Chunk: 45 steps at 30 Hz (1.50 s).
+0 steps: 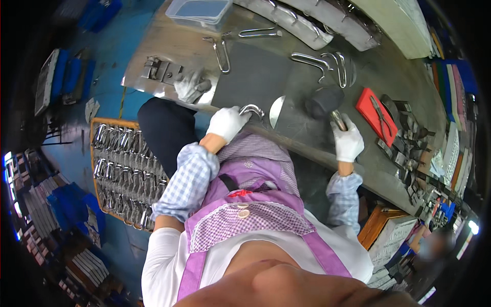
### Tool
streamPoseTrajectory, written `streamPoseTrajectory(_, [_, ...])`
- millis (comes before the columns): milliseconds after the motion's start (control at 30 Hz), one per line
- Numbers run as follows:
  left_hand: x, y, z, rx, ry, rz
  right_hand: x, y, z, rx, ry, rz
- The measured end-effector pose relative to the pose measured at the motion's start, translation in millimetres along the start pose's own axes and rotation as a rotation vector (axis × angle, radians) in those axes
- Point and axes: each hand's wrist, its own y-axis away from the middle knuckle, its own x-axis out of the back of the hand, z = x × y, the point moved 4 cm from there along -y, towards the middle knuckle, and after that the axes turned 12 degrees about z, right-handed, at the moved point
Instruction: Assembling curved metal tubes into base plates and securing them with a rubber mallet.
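Observation:
My left hand [227,124], in a white glove, is closed on a shiny curved metal piece [253,109] at the near edge of the grey bench [307,134]. The far end of that piece rests close to the bench top. My right hand [349,140], also gloved, grips the short handle of a mallet [326,101]. The mallet's dark, blurred head is over the bench, to the right of the metal piece and apart from it. A dark mat [253,74] lies beyond my left hand, with a shiny half-round patch [276,111] near its corner.
Bent chrome pieces [223,53] lie about the bench. A metal fixture [162,70] and crumpled glove [190,88] stand left; a clear box [199,13] is behind. Pliers [381,113] lie on a red tray [366,106], near metal blocks [409,135]. A wood-edged tray [92,153] holds several chrome parts.

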Motion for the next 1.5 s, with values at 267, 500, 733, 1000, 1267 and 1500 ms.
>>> streamPoseTrajectory(267, [3, 36, 21, 0.167, 1.039, -0.087, -79, 68, -131, 0.309, -0.098, -0.055])
streamPoseTrajectory(500, [-16, 52, 9, 0.470, 1.474, 0.322, -45, 92, -150, -0.217, -1.264, -0.500])
streamPoseTrajectory(733, [-24, 62, 17, 0.373, 1.461, 0.435, -16, 102, -168, -0.087, -0.959, -0.646])
streamPoseTrajectory(1000, [-16, 68, 3, 0.452, 1.553, 0.537, -18, 113, -182, -0.195, -1.095, -0.793])
streamPoseTrajectory(1267, [111, 132, -48, 0.491, 1.285, 0.253, -67, 51, -173, 0.678, -0.307, 0.102])
streamPoseTrajectory(1500, [154, 326, -282, 1.160, 0.635, 0.975, -96, 62, -162, 0.735, -0.167, 0.243])
